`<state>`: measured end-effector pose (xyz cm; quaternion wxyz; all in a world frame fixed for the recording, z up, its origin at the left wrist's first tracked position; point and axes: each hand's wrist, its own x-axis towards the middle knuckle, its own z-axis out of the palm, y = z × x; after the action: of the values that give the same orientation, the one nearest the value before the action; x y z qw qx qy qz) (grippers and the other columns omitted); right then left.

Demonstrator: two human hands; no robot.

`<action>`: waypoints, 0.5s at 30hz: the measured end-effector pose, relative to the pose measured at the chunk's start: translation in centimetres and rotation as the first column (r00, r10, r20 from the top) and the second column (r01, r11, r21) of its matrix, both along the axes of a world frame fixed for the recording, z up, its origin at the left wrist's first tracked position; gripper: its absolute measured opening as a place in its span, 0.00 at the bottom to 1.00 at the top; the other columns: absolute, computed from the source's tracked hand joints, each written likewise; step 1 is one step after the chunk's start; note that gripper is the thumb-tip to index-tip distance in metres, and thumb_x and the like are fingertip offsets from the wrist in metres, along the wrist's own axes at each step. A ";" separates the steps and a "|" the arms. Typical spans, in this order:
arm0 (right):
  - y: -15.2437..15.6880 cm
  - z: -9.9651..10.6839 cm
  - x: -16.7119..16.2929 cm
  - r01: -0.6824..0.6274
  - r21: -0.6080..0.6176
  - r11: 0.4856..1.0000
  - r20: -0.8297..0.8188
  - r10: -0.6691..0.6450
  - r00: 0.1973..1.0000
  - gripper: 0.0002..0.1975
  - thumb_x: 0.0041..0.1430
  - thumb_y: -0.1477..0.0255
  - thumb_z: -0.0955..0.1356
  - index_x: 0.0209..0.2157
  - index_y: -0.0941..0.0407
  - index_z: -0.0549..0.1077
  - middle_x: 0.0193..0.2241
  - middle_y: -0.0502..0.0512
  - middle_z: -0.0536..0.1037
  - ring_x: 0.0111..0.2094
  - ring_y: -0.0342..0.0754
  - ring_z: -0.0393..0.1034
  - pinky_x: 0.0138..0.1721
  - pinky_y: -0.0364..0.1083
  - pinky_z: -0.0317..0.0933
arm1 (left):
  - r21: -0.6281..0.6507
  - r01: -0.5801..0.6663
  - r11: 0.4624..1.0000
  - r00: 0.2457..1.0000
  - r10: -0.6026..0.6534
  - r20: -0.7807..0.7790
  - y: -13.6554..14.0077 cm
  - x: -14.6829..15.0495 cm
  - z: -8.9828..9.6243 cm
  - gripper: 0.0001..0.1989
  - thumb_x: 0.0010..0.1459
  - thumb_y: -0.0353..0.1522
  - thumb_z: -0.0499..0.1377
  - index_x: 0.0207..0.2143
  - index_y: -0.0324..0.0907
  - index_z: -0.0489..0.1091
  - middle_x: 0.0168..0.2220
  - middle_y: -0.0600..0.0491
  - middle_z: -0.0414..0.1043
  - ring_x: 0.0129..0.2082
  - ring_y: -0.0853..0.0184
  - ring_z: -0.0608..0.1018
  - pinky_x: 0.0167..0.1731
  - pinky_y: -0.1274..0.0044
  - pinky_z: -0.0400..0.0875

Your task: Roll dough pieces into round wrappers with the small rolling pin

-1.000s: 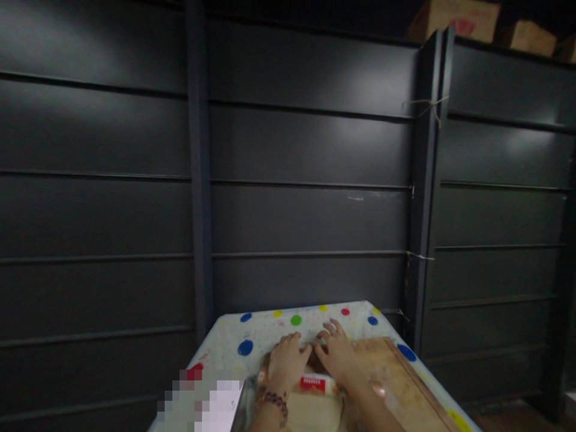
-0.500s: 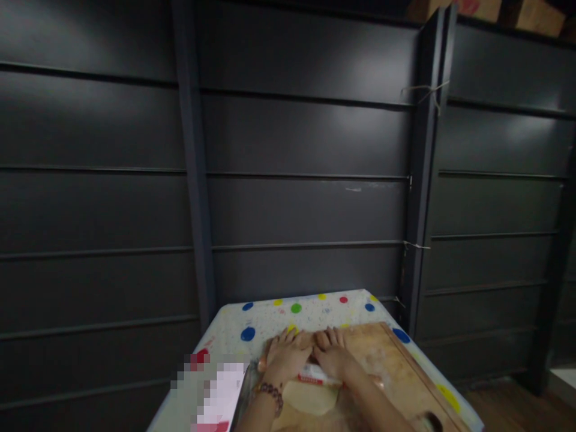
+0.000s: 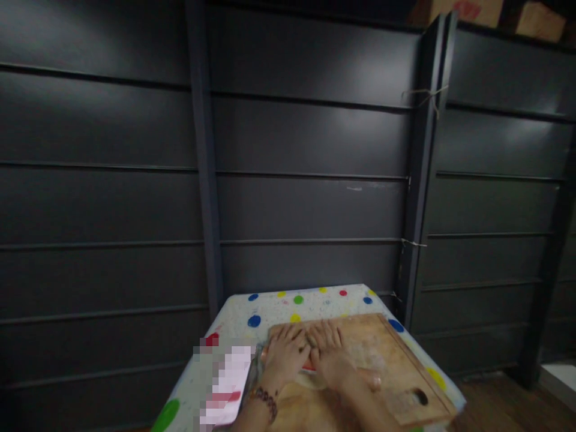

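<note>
A rolling pin [image 3: 371, 379] lies across the wooden board, its right end showing past my right wrist. My left hand [image 3: 284, 353], with a beaded bracelet at its wrist, rests over the pin's left part, fingers pointing away from me. Beside it, my right hand [image 3: 330, 354] presses on the pin, the two thumbs close together. Between the hands a bit of a red label shows, while the rest of the pin's middle is covered. Flattened pale dough [image 3: 308, 380] lies on the board just below the pin, mostly hidden by my hands and forearms.
The wooden board [image 3: 396, 366], dusted with flour and with a handle hole at lower right, sits on a table with a dotted cloth [image 3: 270, 306]. A pixelated pale and red thing [image 3: 231, 378] is left of it. A dark panelled wall [image 3: 310, 210] stands behind.
Both hands and the rolling pin have shifted toward me over the dough, which now shows less. The view has shifted slightly, with more of the board's right corner visible.
</note>
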<state>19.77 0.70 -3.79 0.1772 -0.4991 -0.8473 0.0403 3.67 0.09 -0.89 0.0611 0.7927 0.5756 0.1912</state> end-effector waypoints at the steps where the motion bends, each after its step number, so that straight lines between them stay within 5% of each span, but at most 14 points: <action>1: -0.4 0.0 -0.2 0.021 0.009 1.000 -0.011 -0.020 1.000 0.27 0.66 0.71 0.56 0.65 0.56 0.62 0.68 0.55 0.54 0.70 0.60 0.36 0.67 0.63 0.32 | 0.027 0.006 1.000 0.999 -0.005 -0.033 -0.2 -0.1 -0.1 0.23 0.62 0.32 0.47 0.56 0.44 0.71 0.62 0.51 0.67 0.66 0.56 0.60 0.67 0.65 0.44; 7: -2.6 0.5 -1.1 0.100 0.045 0.994 0.017 -0.101 0.995 0.27 0.67 0.73 0.53 0.64 0.57 0.62 0.67 0.58 0.57 0.69 0.57 0.42 0.67 0.63 0.34 | 0.065 -0.006 0.998 0.993 0.014 -0.120 -1.4 -0.6 -0.3 0.24 0.65 0.34 0.44 0.58 0.45 0.69 0.63 0.49 0.66 0.64 0.58 0.64 0.64 0.64 0.54; 15: -4.1 0.2 -1.5 0.108 0.070 0.992 -0.046 -0.105 0.993 0.30 0.63 0.72 0.55 0.65 0.62 0.61 0.67 0.60 0.55 0.68 0.56 0.47 0.68 0.58 0.37 | 0.056 -0.026 0.998 0.990 0.033 -0.137 -3.1 -0.9 0.0 0.24 0.65 0.33 0.45 0.61 0.44 0.67 0.65 0.49 0.61 0.66 0.59 0.62 0.65 0.65 0.52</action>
<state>18.28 -3.40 -3.63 0.2150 -0.5357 -0.8165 0.0110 2.72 -2.99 -0.84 -0.0030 0.7968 0.5847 0.1525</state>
